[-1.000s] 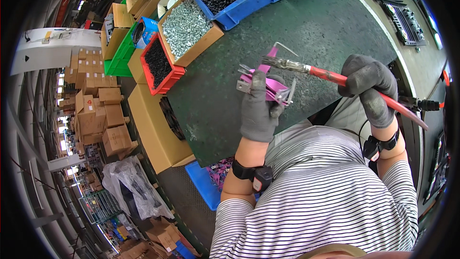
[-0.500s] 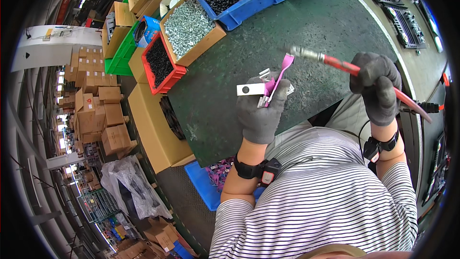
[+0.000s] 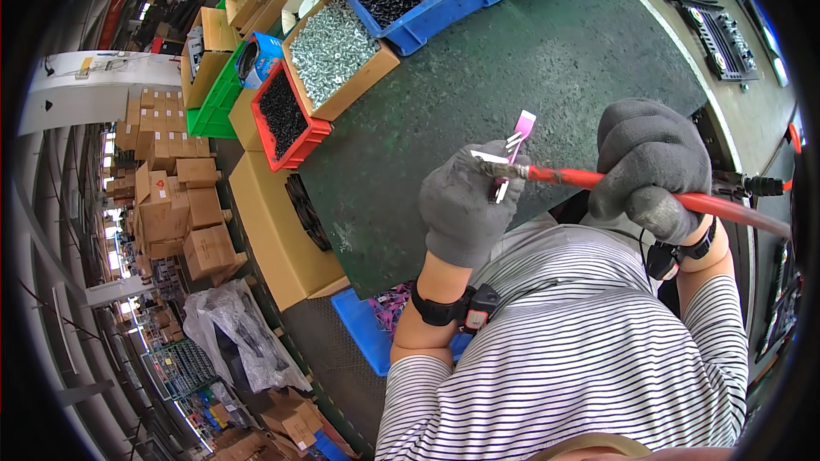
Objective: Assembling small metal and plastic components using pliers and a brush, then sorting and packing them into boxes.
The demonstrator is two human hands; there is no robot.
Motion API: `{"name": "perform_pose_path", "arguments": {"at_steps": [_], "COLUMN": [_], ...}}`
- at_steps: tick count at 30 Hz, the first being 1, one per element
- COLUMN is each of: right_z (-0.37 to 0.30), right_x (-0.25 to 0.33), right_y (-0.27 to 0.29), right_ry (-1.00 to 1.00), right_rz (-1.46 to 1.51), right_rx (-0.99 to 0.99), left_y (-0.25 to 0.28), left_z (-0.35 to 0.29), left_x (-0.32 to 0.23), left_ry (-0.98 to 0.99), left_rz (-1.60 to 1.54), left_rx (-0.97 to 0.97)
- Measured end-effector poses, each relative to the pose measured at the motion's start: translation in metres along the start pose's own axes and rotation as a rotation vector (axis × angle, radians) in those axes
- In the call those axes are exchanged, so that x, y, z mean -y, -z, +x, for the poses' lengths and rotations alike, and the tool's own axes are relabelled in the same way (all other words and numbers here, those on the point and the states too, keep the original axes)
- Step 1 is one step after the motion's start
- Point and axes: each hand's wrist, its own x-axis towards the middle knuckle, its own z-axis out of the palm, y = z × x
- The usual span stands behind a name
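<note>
Over the dark green tabletop (image 3: 410, 119), my gloved left hand (image 3: 465, 213) is closed on a small part with a pink strip (image 3: 523, 126) and white and silvery pieces poking out between the fingers. My gloved right hand (image 3: 653, 162) is wrapped around a long red rod-like tool (image 3: 568, 177) with a metal end. That metal end overlaps the small part at my left fingertips; whether it touches cannot be made out. The tool's red tail sticks out to the right past my wrist. My left fingers hide much of the part.
Far left on the table, a cardboard box (image 3: 376, 66) holds silvery hardware. Beside it stand a red bin (image 3: 303, 152) and a blue bin (image 3: 427, 34) of small black pieces. A blue tray (image 3: 363, 337) with pink parts sits below the table's near edge. Black assemblies (image 3: 722, 43) lie at right.
My right hand has brought the tool's metal end down and left to the part in my left hand. The part has turned, and its broad white face no longer shows.
</note>
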Motion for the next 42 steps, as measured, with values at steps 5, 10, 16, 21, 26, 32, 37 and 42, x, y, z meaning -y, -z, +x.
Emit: {"name": "perform_pose_path", "arguments": {"at_steps": [5, 10, 16, 21, 26, 32, 37, 42], "right_z": [0.000, -0.003, -0.001, 0.002, -0.011, -0.012, -0.020, -0.027], "right_x": [0.003, 0.004, 0.006, 0.005, -0.010, -0.023, -0.025, -0.022], "right_y": [0.004, 0.000, 0.010, 0.010, 0.011, 0.000, 0.002, 0.003], "right_ry": [-0.077, -0.139, -0.209, -0.124, -0.166, -0.234, -0.259, -0.290], "right_rz": [0.046, -0.020, 0.076, -0.044, 0.217, 0.212, 0.259, 0.294], "right_rx": [0.013, -0.075, -0.111, 0.037, -0.195, -0.107, -0.143, -0.231], "left_y": [0.003, 0.002, 0.006, -0.006, -0.003, -0.008, -0.009, -0.011], "left_z": [0.000, 0.000, 0.006, -0.003, 0.002, 0.012, 0.010, 0.006], "left_x": [-0.001, 0.002, -0.008, 0.009, 0.007, 0.010, 0.011, 0.012], "left_ry": [0.046, -0.032, 0.040, 0.002, 0.783, 1.162, 1.121, 1.163], "left_rz": [0.034, 0.103, 0.206, 0.024, -0.849, -1.720, -1.912, -2.050], "left_rx": [0.026, 0.070, 0.129, -0.037, -0.144, -0.321, -0.297, -0.305]}}
